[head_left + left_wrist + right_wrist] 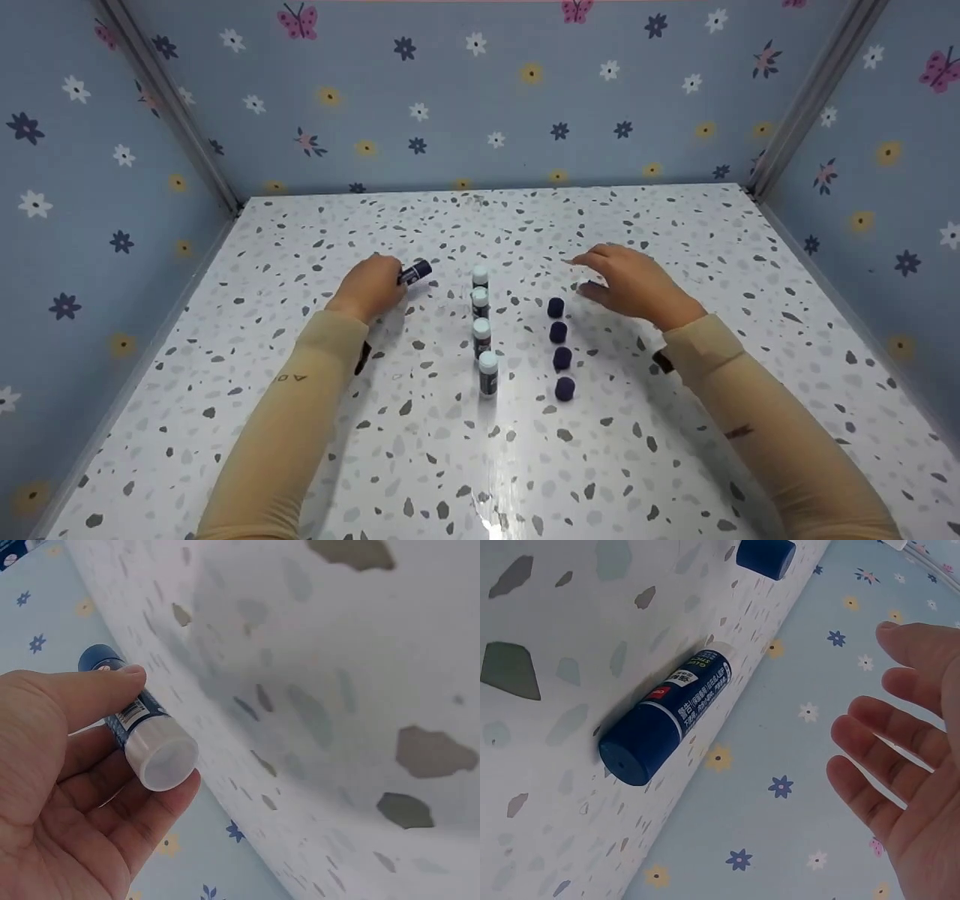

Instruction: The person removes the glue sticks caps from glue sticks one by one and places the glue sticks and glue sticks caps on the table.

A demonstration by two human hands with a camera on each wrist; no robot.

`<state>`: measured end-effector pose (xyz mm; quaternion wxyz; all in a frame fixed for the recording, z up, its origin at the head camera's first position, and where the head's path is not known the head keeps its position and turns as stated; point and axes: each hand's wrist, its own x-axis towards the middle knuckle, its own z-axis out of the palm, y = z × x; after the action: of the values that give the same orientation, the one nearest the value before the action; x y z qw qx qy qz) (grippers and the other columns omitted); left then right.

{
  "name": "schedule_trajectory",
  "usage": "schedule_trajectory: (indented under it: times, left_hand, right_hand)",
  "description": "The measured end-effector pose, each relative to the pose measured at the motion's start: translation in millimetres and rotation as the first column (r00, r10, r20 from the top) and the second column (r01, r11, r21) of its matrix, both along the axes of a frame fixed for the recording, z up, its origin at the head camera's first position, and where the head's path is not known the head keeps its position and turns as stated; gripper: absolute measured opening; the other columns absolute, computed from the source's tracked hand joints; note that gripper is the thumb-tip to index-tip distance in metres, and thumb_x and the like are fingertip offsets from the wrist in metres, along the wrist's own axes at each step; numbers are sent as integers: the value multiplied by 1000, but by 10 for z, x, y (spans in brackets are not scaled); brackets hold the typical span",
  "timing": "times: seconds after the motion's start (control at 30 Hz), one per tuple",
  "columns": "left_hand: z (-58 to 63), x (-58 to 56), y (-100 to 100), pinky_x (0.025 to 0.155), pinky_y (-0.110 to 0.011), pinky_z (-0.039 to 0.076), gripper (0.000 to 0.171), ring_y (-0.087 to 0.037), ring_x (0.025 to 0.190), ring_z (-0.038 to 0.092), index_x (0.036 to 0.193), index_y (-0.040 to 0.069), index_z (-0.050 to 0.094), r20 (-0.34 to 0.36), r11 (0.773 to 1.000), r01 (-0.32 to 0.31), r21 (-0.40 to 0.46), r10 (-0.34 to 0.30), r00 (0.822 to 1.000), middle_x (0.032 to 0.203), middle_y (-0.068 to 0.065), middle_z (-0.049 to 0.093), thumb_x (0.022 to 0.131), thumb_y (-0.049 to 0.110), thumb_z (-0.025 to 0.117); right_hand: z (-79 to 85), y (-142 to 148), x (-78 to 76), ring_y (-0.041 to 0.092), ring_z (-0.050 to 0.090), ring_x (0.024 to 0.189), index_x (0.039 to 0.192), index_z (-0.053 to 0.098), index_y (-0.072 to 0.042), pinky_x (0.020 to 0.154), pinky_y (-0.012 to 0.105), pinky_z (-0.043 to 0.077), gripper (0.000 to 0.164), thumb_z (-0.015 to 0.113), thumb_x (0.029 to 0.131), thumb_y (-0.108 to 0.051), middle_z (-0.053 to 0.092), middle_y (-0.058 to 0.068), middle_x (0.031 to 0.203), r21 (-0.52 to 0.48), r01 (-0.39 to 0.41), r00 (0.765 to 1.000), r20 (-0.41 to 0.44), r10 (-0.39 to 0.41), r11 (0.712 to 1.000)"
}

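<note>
In my left hand (371,285) I hold a glue stick (142,711) between thumb and fingers, just above the table. Its dark blue cap points away and its white, hollow end faces the left wrist camera. My right hand (626,285) hovers with loosely bent fingers, holding nothing. A blue glue stick (667,714) lies on the table near that hand in the right wrist view; the head view mostly hides it. Between my hands stands a row of several glue sticks (488,375) with white tops. Right of it runs a row of several dark blue caps (562,358).
The white speckled table (442,465) carries everything. Blue flowered panels close it in at the back (517,105), at the left (82,247) and at the right (870,225), with grey corner posts (180,112) between them.
</note>
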<state>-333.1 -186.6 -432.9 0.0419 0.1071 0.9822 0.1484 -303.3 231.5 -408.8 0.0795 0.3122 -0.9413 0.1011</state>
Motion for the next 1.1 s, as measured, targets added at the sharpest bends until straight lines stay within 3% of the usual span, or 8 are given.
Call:
schedule_trajectory:
  times: [0.27, 0.6, 0.97, 1.1]
  left_hand:
    - [121, 44, 75, 87, -52, 55, 21, -31, 82, 63, 104, -5, 71, -86, 999, 22, 28, -19, 996, 99, -21, 74, 108, 12, 60]
    - [269, 130, 234, 92, -54, 57, 24, -38, 94, 69, 110, -7, 71, -202, 998, 59, 20, -54, 978, 106, -24, 74, 109, 14, 61]
    - [504, 250, 478, 91, -50, 61, 24, -37, 100, 74, 117, -6, 73, -308, 993, 116, -31, -120, 944, 110, -22, 75, 109, 14, 64]
    - [567, 302, 578, 89, -49, 61, 22, -36, 98, 73, 115, -6, 73, -357, 987, 152, -53, -161, 920, 108, -20, 74, 108, 14, 66]
  right_hand:
    - [65, -13, -18, 41, 68, 127, 144, 66, -4, 108, 57, 56, 46, 78, 101, -18, 70, 20, 138, 34, 41, 999, 3, -41, 999]
    - [185, -67, -22, 42, 66, 131, 147, 64, -4, 111, 58, 54, 50, 78, 102, -19, 68, 21, 142, 53, 70, 998, 5, -70, 996]
    - [264, -88, 4, 44, 69, 125, 143, 67, -1, 108, 58, 55, 47, 79, 101, -20, 71, 22, 137, -29, 10, 992, -128, -14, 1000]
    - [293, -124, 15, 44, 66, 130, 145, 65, -1, 112, 58, 53, 51, 80, 101, -22, 69, 23, 141, -39, 2, 988, -151, -8, 999]
